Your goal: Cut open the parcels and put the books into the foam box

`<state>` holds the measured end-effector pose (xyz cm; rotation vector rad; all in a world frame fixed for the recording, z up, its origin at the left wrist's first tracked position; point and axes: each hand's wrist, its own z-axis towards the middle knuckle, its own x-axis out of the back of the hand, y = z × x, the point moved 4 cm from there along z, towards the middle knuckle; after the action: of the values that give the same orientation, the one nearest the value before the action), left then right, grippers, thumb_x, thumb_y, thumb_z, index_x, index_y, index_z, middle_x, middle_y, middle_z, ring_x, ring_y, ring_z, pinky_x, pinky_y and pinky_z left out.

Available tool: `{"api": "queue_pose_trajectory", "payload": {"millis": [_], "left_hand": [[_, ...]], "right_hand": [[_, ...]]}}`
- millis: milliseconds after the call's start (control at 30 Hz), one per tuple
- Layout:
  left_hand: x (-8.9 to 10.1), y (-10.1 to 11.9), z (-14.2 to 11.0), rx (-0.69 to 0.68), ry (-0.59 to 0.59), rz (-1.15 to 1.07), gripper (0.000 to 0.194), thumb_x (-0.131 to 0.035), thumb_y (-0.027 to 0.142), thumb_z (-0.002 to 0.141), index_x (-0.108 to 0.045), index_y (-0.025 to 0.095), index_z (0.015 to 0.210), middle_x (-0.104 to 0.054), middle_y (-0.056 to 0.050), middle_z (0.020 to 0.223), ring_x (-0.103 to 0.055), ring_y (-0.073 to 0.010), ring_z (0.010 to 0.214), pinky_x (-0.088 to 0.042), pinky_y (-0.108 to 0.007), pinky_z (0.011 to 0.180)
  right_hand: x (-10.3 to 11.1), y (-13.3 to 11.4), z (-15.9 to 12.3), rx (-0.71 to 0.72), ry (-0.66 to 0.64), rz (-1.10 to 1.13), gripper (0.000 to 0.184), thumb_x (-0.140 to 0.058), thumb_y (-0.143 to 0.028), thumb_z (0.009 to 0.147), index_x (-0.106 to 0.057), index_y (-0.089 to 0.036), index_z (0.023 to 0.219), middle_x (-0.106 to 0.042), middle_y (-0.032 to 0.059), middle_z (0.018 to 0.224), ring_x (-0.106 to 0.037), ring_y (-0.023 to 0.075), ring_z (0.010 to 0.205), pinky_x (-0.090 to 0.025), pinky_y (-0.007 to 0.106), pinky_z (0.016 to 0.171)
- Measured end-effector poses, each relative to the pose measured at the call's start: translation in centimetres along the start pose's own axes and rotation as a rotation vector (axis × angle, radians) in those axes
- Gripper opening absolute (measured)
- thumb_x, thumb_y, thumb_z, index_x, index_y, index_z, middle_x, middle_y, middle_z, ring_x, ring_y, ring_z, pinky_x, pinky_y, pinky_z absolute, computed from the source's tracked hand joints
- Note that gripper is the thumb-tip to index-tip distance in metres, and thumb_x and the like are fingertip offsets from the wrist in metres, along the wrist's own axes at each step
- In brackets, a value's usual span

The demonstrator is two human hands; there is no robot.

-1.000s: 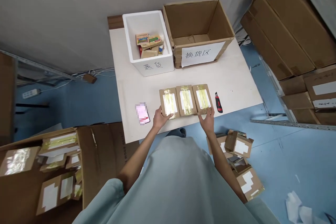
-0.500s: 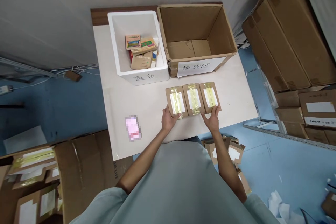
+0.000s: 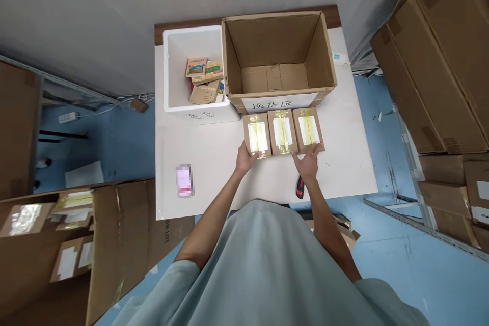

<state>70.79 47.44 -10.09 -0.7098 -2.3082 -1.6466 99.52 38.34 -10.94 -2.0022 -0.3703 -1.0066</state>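
Three small cardboard boxes lie side by side on the table: a left box (image 3: pixel 257 135), a middle box (image 3: pixel 289 135) and a right box (image 3: pixel 315 132). Each has a white label under shiny yellowish tape. My left hand (image 3: pixel 246 158) grips the near left corner of the left box, its thumb on the near edge. My right hand (image 3: pixel 307 163) is closed on the near edge of the right box, its thumb near the gap beside the middle one. A red and black tool handle (image 3: pixel 300 187) lies by my right wrist; its far end is hidden.
Behind the boxes stands a large open carton (image 3: pixel 275 53) with a handwritten label. To its left, a white foam bin (image 3: pixel 166 71) holds several small packages. A blurred pink item (image 3: pixel 185 181) lies on the table (image 3: pixel 206 178) at left. Stacked cartons (image 3: pixel 431 71) stand at right.
The three boxes have slid away from me, up close to the large carton's front, with both hands still on them. The red and black handle has come into sight. The camera view has shifted.
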Motion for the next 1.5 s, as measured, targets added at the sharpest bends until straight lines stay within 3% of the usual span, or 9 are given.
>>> {"api": "queue_pose_trajectory", "payload": {"millis": [167,267,400,600,700,833,1067,1300,1500], "left_hand": [[-0.9,-3.6,-5.7,0.212,0.063,-0.224,0.102,-0.108,0.050,0.065,-0.060,0.015,0.147,-0.077,-0.021,0.140,-0.077,-0.0379,0.125,-0.065,-0.051,0.107],[-2.3,-6.3,-9.8,0.354,0.154,-0.285,0.104,-0.114,0.042,0.057,-0.063,0.015,0.144,-0.074,-0.024,0.148,-0.076,-0.0384,0.131,-0.063,-0.050,0.111],[-3.3,-9.0,-12.9,0.537,0.196,-0.288,0.089,-0.115,0.035,0.056,-0.071,0.017,0.130,-0.081,-0.018,0.127,-0.080,-0.0364,0.119,-0.061,-0.049,0.111],[-1.7,-10.8,-13.7,0.560,0.127,-0.442,0.060,-0.112,0.040,0.064,-0.077,0.016,0.106,-0.075,-0.004,0.085,-0.080,-0.0275,0.096,-0.066,-0.040,0.094],[1.2,-12.1,-14.1,0.551,0.148,-0.505,0.084,-0.113,0.037,0.065,-0.072,0.014,0.135,-0.077,-0.007,0.105,-0.080,-0.0264,0.105,-0.068,-0.040,0.097],[7.7,-14.4,-14.4,0.503,0.197,-0.510,0.115,-0.111,0.029,0.068,-0.051,0.018,0.165,-0.070,-0.017,0.143,-0.076,-0.0310,0.125,-0.066,-0.044,0.108],[16.8,-18.3,-13.8,0.217,0.097,-0.473,0.105,-0.099,0.026,0.078,-0.047,0.021,0.169,-0.061,-0.020,0.165,-0.064,-0.0339,0.150,-0.053,-0.053,0.129],[16.7,-22.7,-15.7,0.135,-0.252,-0.385,0.115,-0.101,0.030,0.065,-0.052,0.025,0.169,-0.050,-0.018,0.178,-0.048,-0.0418,0.166,-0.042,-0.060,0.137],[16.6,-22.2,-17.2,0.055,-0.163,-0.296,0.080,-0.083,0.034,0.086,-0.061,0.023,0.162,-0.062,-0.016,0.167,-0.056,-0.0356,0.159,-0.045,-0.055,0.134]], "right_hand": [[0.8,-1.1,-0.7,0.089,0.004,-0.045,0.113,-0.065,-0.075,0.099,-0.027,-0.008,0.182,-0.007,0.0274,0.193,-0.009,0.0569,0.176,-0.021,0.082,0.136],[0.9,-5.4,-1.7,0.408,-0.021,-0.025,0.093,-0.059,-0.058,0.107,-0.029,-0.016,0.184,-0.008,0.0185,0.195,0.000,0.0482,0.180,-0.019,0.079,0.139],[-0.8,-11.3,-4.0,0.813,-0.302,-0.057,0.073,-0.052,-0.020,0.106,-0.048,-0.029,0.178,-0.029,0.0039,0.192,-0.014,0.0340,0.181,-0.029,0.064,0.143],[-2.7,-13.0,-6.1,0.886,-0.443,-0.148,0.082,-0.059,-0.009,0.093,-0.054,-0.022,0.174,-0.037,0.0074,0.188,-0.022,0.0350,0.179,-0.027,0.063,0.145],[-3.1,-12.1,-7.0,0.853,-0.406,-0.128,0.087,-0.068,-0.020,0.092,-0.049,-0.019,0.177,-0.041,0.0120,0.186,-0.025,0.0384,0.178,-0.024,0.065,0.145],[-5.0,-9.7,-9.5,0.666,-0.383,-0.014,0.085,-0.077,-0.043,0.093,-0.057,-0.017,0.171,-0.051,0.0185,0.178,-0.046,0.0417,0.168,-0.038,0.062,0.140],[-13.6,-4.1,-19.7,0.264,-0.437,0.277,0.066,-0.079,-0.069,0.087,-0.081,-0.023,0.134,-0.080,0.0156,0.143,-0.074,0.0391,0.136,-0.054,0.060,0.128],[-17.6,-2.6,-26.0,0.014,-0.371,0.594,0.092,-0.083,-0.074,0.084,-0.064,-0.024,0.158,-0.069,0.0158,0.163,-0.072,0.0368,0.140,-0.056,0.058,0.125],[-15.4,-3.5,-25.7,0.050,-0.260,0.489,0.074,-0.073,-0.077,0.091,-0.075,-0.023,0.142,-0.076,0.0139,0.152,-0.066,0.0358,0.146,-0.053,0.056,0.127]]}}
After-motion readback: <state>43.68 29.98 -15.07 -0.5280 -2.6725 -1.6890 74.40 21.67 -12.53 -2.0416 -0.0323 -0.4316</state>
